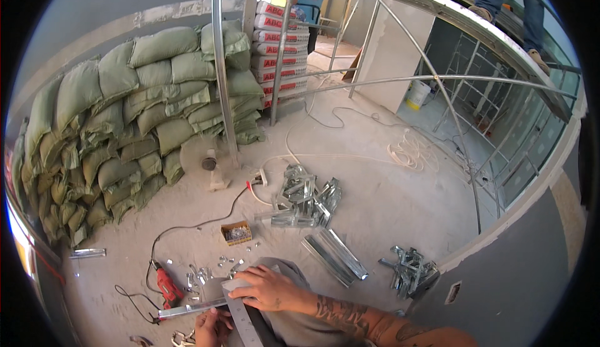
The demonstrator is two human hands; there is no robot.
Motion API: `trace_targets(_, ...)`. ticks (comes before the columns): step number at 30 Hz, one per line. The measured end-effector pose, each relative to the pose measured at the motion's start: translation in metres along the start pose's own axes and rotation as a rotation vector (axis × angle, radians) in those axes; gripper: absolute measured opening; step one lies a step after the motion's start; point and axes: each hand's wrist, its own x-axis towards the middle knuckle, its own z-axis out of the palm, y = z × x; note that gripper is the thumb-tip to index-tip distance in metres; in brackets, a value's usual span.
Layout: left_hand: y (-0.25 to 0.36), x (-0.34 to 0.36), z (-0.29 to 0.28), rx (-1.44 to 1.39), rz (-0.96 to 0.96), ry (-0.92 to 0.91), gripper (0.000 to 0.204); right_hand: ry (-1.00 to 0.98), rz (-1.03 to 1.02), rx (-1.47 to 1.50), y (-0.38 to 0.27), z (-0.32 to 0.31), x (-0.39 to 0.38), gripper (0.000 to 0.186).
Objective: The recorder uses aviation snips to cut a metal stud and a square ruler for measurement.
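At the bottom centre, my right hand [265,287] lies over the upper end of a grey metal profile [242,322], its fingers wrapped across the edge. The profile has small marks or holes along its face and leans against my grey-clothed leg. A shiny silver metal channel [190,308] meets it from the left, near its upper end. My left hand [212,328] is below that joint, with curled fingers closed at the channel's right end; part of its grip is hidden. A red corded power drill [167,286] lies on the floor just beyond the channel.
Small metal brackets [199,276] and a yellow box of small hardware [236,234] lie ahead. Cut metal pieces [303,194], long channels [334,256] and cables spread further off. Stacked green sacks [144,97] line the left. Scaffolding [437,78] carries a person; another stands behind.
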Motion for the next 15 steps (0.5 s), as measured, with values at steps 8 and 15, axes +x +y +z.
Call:
trace_targets(8,0.024,-0.042,0.066,0.101,0.093,-0.018,0.034,0.043,-0.024,-0.124,0.004,-0.025,0.008,0.040)
trace_targets(15,0.013,-0.048,0.087,-0.088,0.020,0.099,0.027,0.013,0.034,-0.029,0.006,-0.015,0.021,0.046)
